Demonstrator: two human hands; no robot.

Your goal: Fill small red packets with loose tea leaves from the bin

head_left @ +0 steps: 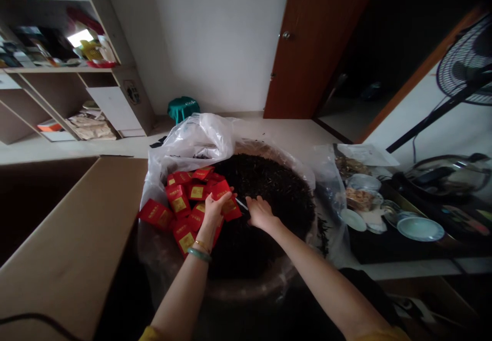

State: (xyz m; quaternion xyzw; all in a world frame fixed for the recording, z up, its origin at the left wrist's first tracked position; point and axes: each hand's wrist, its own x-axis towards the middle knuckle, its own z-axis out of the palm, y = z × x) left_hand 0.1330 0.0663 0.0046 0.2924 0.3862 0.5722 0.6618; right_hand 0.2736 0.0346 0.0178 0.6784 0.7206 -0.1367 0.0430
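Head | left hand (214, 206): red packet (220, 188) | gold print (221, 195) illegible

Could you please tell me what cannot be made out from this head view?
In the head view:
Fine print on the red packets: too small and blurred.
Whole shape of the pale, thin object: the right hand covers one end.
Part of the left hand: behind the held packet.
Inside of the cardboard box: deep shadow, cut by left edge.
Full fan: cut by right edge.

Red packet (231, 209) in left grip (213, 207)
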